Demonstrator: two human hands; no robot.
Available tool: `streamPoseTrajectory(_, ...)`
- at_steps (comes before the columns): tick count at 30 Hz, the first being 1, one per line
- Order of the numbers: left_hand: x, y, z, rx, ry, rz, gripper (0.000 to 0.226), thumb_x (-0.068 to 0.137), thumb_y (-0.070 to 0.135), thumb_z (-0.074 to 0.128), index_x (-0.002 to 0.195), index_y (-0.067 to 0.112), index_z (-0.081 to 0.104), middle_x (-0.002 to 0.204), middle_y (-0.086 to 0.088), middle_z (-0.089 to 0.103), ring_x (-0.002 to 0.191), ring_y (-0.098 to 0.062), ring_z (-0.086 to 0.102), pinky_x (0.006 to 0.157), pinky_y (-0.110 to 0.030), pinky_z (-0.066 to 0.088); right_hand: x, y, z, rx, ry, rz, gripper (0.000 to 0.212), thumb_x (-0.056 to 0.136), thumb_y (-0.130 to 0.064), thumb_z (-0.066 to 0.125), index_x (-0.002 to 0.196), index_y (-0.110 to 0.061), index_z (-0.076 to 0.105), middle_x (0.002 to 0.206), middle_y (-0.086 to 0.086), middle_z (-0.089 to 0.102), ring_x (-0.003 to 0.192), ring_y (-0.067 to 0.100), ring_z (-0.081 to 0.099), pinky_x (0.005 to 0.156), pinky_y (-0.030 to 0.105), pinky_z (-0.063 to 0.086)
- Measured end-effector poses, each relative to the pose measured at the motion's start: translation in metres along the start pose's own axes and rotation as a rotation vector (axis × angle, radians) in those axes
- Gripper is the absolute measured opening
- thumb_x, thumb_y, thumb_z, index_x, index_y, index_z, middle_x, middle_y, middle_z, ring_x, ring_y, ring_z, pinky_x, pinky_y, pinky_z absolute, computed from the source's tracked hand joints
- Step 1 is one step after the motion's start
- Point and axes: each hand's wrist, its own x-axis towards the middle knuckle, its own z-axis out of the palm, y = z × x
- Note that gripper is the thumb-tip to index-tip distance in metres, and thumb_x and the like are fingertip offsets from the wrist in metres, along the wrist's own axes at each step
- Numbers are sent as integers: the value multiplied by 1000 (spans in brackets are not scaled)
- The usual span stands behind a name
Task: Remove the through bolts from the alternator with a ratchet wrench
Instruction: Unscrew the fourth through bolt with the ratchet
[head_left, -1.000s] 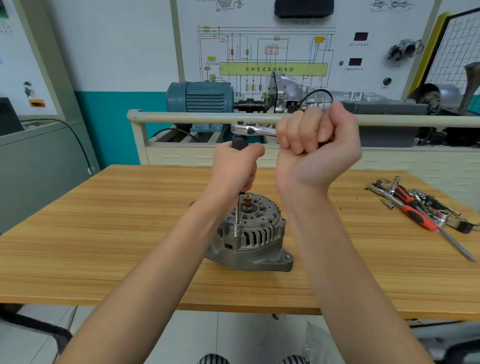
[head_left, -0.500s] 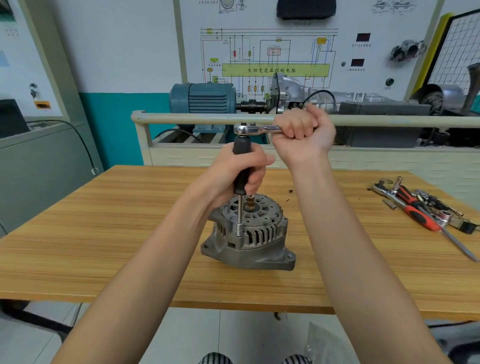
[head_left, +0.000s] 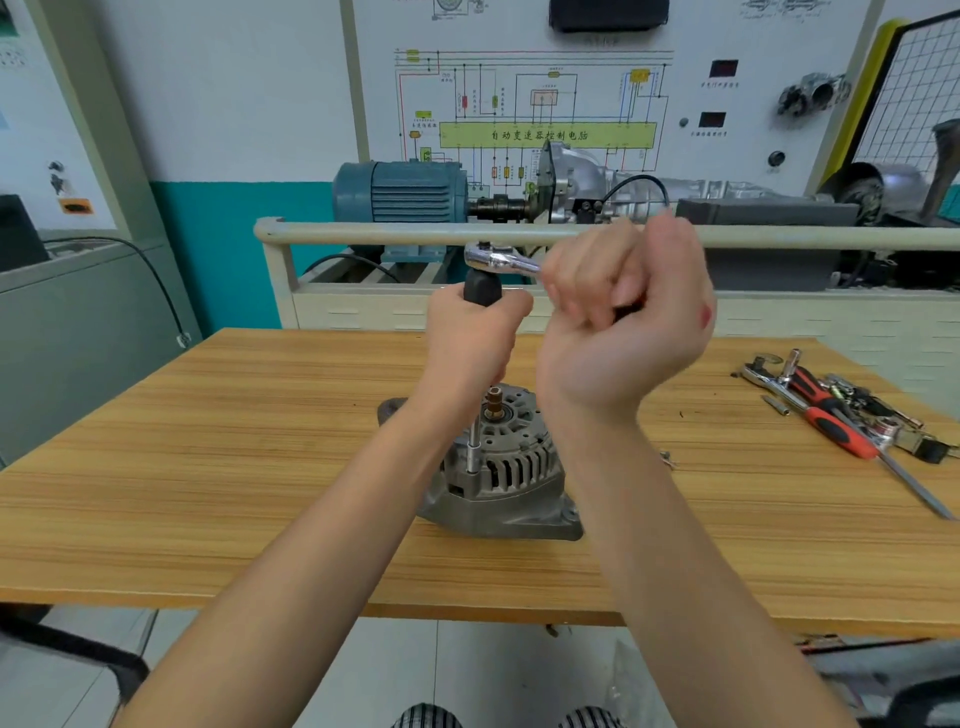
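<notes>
The ribbed, cast-grey alternator (head_left: 501, 480) is sitting mid-way on the streaky wood-grain worktop (head_left: 208, 467). My left hand (head_left: 470, 345) is wrapping its fingers around the black cylindrical grip of the upright extension (head_left: 474, 441), whose slim steel shaft is running down to the housing. My right hand (head_left: 626, 317), blurred, is clenching the polished chrome ratchet wrench (head_left: 501, 260) handle. Red-handled tools (head_left: 831, 415) are lying at the right.

We see both forearms bare, without sleeves; the right hand (head_left: 623, 332) carries a small red mark. Checked trousers (head_left: 426, 717) cover our knees.
</notes>
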Motion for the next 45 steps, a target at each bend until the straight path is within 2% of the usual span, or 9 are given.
streamPoseTrajectory(5, -5, 0, -7, -5, -84, 35, 27, 84, 1, 60, 63, 10, 45, 53, -6, 37, 46, -17, 31, 40, -19, 27, -7, 2, 5, -62, -73, -80, 37, 82, 4, 39, 53, -20, 36, 39, -4, 26, 37, 5, 23, 46, 23, 21)
streamPoseTrajectory(11, 3, 8, -25, -121, -368, 66, 20, 74, 9, 64, 57, 11, 54, 49, -2, 53, 42, -17, 48, 46, -25, 41, 48, 4, -24, 289, 264, 609, 53, 89, -10, 32, 37, -19, 32, 32, -6, 21, 29, 11, 17, 38, 18, 19)
streamPoseTrajectory(16, 5, 8, -22, -150, -480, -23, 46, 84, 8, 59, 47, 17, 35, 36, 5, 28, 28, -10, 22, 36, -15, 19, 62, 27, -43, 544, 441, 823, 54, 92, -16, 32, 39, -17, 30, 31, -5, 21, 24, 11, 20, 36, 16, 17)
streamPoseTrajectory(21, 4, 8, -14, -118, -221, -43, 48, 89, 2, 51, 51, 19, 30, 37, 5, 23, 30, -10, 15, 37, -14, 16, 47, 13, -30, 420, 341, 624, 54, 92, -12, 31, 39, -18, 33, 33, -6, 22, 28, 10, 18, 38, 18, 17)
streamPoseTrajectory(25, -1, 9, -2, -46, -5, -39, 39, 86, 0, 55, 57, 16, 34, 43, 1, 30, 35, -13, 21, 38, -17, 17, 12, 1, -4, 83, 53, 188, 53, 89, -2, 33, 40, -21, 38, 35, -6, 25, 33, 9, 20, 43, 23, 18)
streamPoseTrajectory(28, -4, 11, 2, 37, 75, 14, 36, 89, 3, 54, 60, 14, 38, 56, -4, 36, 46, -12, 30, 39, -19, 25, -14, 3, 11, -140, -78, -129, 42, 82, 3, 41, 48, -21, 35, 43, -6, 32, 39, 6, 27, 46, 23, 22)
streamPoseTrajectory(31, -5, 10, -2, 52, 36, 51, 31, 88, 2, 55, 63, 13, 41, 61, -6, 36, 54, -18, 30, 42, -20, 26, -17, 5, 14, -203, -103, -157, 39, 82, 2, 43, 49, -19, 35, 49, -8, 38, 40, 5, 27, 48, 24, 23)
streamPoseTrajectory(39, 1, 7, -28, -137, -431, 26, 31, 76, 8, 64, 53, 13, 44, 44, 1, 38, 40, -17, 37, 44, -23, 33, 43, 6, -23, 320, 245, 590, 57, 93, -12, 29, 37, -19, 34, 32, -6, 22, 29, 10, 18, 38, 20, 18)
streamPoseTrajectory(45, 4, 5, -21, -163, -326, -63, 53, 91, 2, 52, 46, 22, 31, 38, 6, 23, 30, -8, 16, 36, -16, 15, 52, 22, -32, 456, 404, 698, 52, 91, -12, 33, 40, -17, 31, 33, -5, 21, 26, 10, 19, 37, 17, 18)
